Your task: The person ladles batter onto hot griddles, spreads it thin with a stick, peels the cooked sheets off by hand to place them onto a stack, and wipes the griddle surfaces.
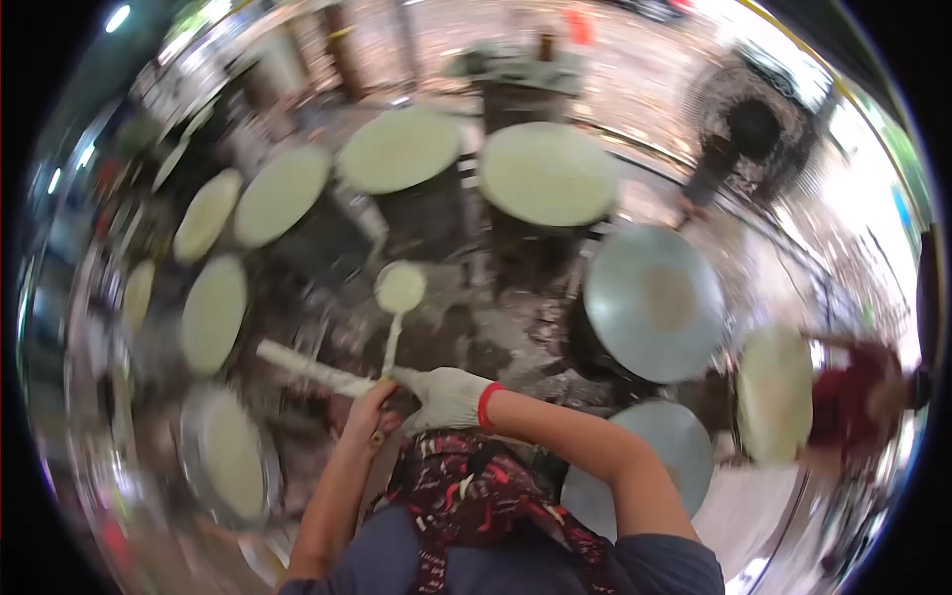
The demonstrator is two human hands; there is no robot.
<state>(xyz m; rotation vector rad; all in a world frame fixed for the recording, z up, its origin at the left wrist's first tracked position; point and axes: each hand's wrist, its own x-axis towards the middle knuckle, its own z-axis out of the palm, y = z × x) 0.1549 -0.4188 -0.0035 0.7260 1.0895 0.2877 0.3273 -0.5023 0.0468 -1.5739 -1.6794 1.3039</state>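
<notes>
A long-handled ladle (401, 289), its round bowl full of pale batter, points away from me. My bare left hand (371, 415) is closed round its handle. Touching that hand is my right hand (444, 399), in a white glove with a red cuff. Its fingers look curled, but blur and overlap hide what they grip. A pale flat stick (309, 368) stretches leftward from where my hands meet; which hand holds it I cannot tell. Ahead, round griddles carry thin pale sheets, such as one sheet (399, 151) and another (546, 174).
A bare grey griddle (654, 302) stands front right, with a second griddle (674, 451) near my right elbow. More pale sheets (215, 314) line the left. A large fan (756, 129) stands back right. A person in a dark red top (858, 402) is at far right.
</notes>
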